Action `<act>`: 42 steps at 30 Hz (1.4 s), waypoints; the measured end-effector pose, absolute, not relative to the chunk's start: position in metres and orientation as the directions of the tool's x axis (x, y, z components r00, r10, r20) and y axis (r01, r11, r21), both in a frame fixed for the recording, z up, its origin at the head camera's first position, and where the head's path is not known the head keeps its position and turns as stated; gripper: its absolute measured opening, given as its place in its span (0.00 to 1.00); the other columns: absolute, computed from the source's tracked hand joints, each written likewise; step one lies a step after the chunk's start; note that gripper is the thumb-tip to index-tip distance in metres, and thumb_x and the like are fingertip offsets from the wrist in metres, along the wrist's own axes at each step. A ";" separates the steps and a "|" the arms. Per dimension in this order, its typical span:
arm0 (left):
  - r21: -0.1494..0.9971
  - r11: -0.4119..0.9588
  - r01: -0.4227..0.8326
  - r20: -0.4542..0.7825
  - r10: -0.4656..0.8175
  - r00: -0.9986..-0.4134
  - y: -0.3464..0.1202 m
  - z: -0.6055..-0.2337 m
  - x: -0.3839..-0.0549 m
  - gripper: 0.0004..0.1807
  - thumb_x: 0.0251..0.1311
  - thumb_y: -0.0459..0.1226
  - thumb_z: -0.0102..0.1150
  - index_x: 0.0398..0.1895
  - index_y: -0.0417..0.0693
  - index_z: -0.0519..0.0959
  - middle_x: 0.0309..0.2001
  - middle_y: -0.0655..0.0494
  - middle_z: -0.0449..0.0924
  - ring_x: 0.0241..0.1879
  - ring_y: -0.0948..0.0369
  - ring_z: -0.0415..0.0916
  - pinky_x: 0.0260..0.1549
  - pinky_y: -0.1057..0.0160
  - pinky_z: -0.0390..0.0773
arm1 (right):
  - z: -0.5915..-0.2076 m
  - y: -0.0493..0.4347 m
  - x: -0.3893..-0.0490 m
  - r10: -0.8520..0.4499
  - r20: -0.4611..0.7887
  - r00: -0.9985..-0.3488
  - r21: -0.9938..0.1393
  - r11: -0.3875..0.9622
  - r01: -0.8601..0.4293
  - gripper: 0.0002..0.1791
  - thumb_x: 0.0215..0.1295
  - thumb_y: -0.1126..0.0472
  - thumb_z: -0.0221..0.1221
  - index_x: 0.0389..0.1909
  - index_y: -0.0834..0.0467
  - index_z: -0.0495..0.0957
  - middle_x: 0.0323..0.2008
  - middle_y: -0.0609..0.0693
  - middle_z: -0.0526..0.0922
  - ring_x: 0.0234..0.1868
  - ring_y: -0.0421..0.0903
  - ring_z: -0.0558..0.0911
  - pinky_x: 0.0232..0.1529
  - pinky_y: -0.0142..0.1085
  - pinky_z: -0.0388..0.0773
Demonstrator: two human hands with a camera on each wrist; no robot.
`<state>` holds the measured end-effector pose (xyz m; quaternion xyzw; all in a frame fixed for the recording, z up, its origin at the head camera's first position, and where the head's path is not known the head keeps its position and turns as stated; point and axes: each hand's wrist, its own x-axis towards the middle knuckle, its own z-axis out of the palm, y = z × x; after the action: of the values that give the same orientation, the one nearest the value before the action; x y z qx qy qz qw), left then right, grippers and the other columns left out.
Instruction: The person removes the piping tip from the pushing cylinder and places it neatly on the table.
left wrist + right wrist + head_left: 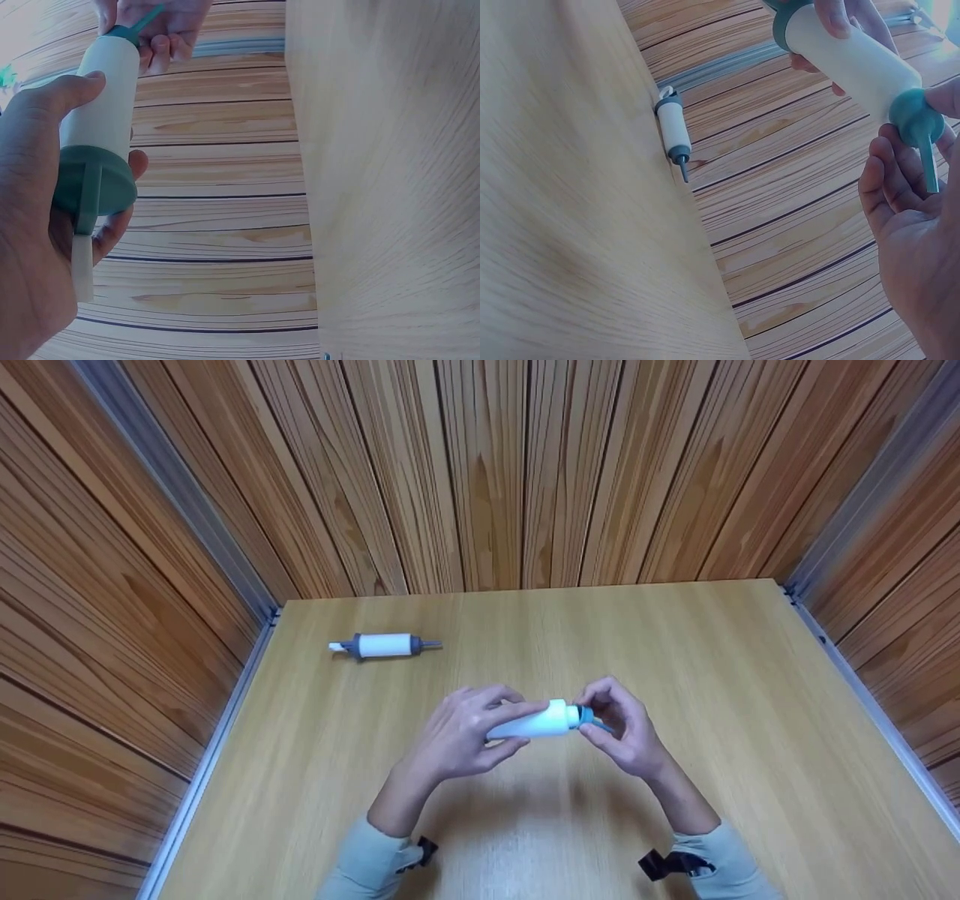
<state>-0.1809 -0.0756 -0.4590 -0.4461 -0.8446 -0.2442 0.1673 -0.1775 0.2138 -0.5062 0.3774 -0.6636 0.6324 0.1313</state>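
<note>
Left wrist camera gives us the nearest things first: the left hand point(30, 195), its grip wrapped round a white cylindrical bottle point(109, 112), plastic by the look of it, held above the surface. At the bottle's near end we see a teal rounded end piece point(114, 187) with a small white tab point(82, 268). At its other end sits a teal cap with a thin pointed spout point(911, 114), pinched by the thumb and fingers of the right hand point(919, 255).

We judge a squeeze to be the main risk: too firm a hold on the body while the cap is loose could push out whatever is inside. The bottle looks nearly level, so any liquid could also run to the neck and drip. A crooked cap might catch and leak, and the fingertip pinch could slip and drop it. We cannot see through the white wall, so we cannot tell whether it is full.

Beyond the hands, on the pale wooden surface point(750, 697), a white cylinder-shaped bottle with grey-blue ends point(385, 645) lies on its side. Its contents are hidden from us too; a knock might roll it. Farthest off we see the wood-plank wall point(487, 472).
</note>
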 end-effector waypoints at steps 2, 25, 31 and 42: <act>0.276 0.484 0.830 0.492 0.671 -0.555 -0.076 -0.459 -0.181 0.25 0.72 0.47 0.76 0.71 0.62 0.87 0.58 0.54 0.92 0.48 0.57 0.91 0.49 0.55 0.90 | -0.507 0.214 -0.179 -0.336 0.655 -0.677 -0.739 -0.099 -0.666 0.17 0.63 0.82 0.60 0.51 0.77 0.70 0.50 0.41 0.84 0.47 0.39 0.86 0.50 0.29 0.86; 0.382 0.462 0.801 0.524 0.605 -0.599 -0.082 -0.476 -0.192 0.26 0.70 0.44 0.77 0.71 0.59 0.87 0.58 0.51 0.91 0.52 0.54 0.90 0.50 0.55 0.89 | -0.511 0.225 -0.183 -0.261 0.755 -0.602 -0.655 -0.249 -0.714 0.20 0.53 0.91 0.50 0.49 0.84 0.66 0.49 0.49 0.86 0.47 0.38 0.86 0.51 0.26 0.84; 0.432 0.458 0.777 0.501 0.595 -0.629 -0.083 -0.481 -0.198 0.26 0.73 0.45 0.75 0.73 0.59 0.86 0.59 0.50 0.90 0.54 0.52 0.90 0.53 0.53 0.89 | -0.514 0.231 -0.182 -0.233 0.754 -0.614 -0.656 -0.264 -0.707 0.19 0.54 0.91 0.49 0.48 0.84 0.65 0.49 0.47 0.87 0.47 0.37 0.87 0.50 0.26 0.85; 0.483 0.514 0.709 0.417 0.577 -0.702 -0.075 -0.492 -0.218 0.26 0.75 0.45 0.73 0.74 0.59 0.85 0.64 0.48 0.89 0.61 0.49 0.89 0.59 0.46 0.84 | -0.516 0.236 -0.180 -0.219 0.755 -0.618 -0.656 -0.262 -0.708 0.19 0.54 0.91 0.49 0.49 0.85 0.66 0.49 0.50 0.87 0.47 0.39 0.87 0.52 0.28 0.86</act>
<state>-0.2184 -0.0747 -0.4922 -0.3720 -0.8642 -0.3231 0.1020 -0.1802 0.2360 -0.5160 0.3989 -0.5807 0.6870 0.1779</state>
